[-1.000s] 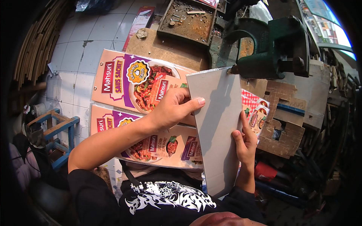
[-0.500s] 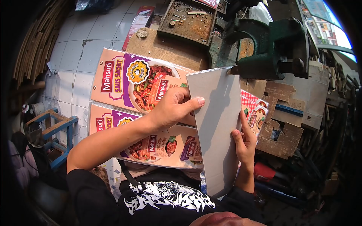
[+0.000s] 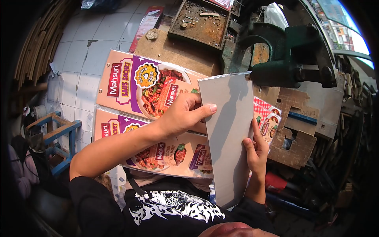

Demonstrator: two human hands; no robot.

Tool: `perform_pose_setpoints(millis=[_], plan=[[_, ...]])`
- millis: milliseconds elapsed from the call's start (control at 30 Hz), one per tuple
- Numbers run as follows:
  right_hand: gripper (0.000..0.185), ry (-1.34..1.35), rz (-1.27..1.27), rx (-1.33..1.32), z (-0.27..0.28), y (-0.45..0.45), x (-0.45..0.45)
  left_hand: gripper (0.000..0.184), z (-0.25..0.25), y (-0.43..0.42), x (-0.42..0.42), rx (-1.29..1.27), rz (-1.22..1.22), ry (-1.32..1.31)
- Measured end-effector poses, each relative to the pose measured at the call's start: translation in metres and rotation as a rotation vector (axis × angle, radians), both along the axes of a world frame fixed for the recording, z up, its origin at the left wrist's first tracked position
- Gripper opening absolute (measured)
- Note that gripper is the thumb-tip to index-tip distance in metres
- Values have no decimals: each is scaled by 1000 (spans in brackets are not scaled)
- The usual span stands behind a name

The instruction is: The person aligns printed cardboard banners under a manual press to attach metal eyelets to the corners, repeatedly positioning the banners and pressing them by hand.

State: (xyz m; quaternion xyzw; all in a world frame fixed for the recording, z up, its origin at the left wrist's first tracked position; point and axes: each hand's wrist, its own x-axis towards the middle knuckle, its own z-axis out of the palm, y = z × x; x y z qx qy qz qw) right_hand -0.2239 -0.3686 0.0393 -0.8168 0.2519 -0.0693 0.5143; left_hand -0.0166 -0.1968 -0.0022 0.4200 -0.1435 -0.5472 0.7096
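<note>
Head: left hand (image 3: 179, 116) and right hand (image 3: 258, 152) hold panel (image 3: 229, 138) near wooden board (image 3: 185, 53), tiled floor (image 3: 69, 89)

At ten o'clock, long wooden strips (image 3: 33, 47) are lying close together at the edge of the white tiled floor (image 3: 89, 57). Near nine o'clock, a blue stool (image 3: 65, 132) is standing. At twelve o'clock, a grimy tray (image 3: 193, 42) is holding metal bits (image 3: 190, 19). A white plastic bag (image 3: 275, 16) is sitting at one o'clock, a window (image 3: 333, 12) is showing buildings at two, and a ragged brown board (image 3: 298, 152) is jutting out between three and four.
</note>
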Motion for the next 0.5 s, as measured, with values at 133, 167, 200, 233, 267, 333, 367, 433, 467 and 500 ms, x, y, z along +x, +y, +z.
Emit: perform_pose_setpoints(millis=[133,167,200,233,267,333,367,433,467,500], plan=[[54,-4,-5,0,1,2,0,33,1,0,0,-8,3,12],[54,-4,-10,4,2,2,-1,33,-3,1,0,2,-13,17],[54,23,-12,32,4,2,-1,34,-5,1,1,12,-31,19],[54,48,-12,57,5,2,-1,34,-3,1,1,12,-35,15],[54,-1,-14,54,0,2,-1,34,-1,1,1,4,-25,38],[55,-10,-19,67,4,6,-2,34,2,2,-1,-8,-13,61],[56,-20,-22,79,6,6,-1,36,1,1,0,-23,-8,39],[56,-55,-17,99,3,8,-5,38,0,0,-2,-37,-4,8],[56,-87,-18,124,2,9,-8,41,0,-1,-5,-39,19,-40],[56,-112,-22,117,2,10,-7,44,0,-3,-2,-47,38,-101]])
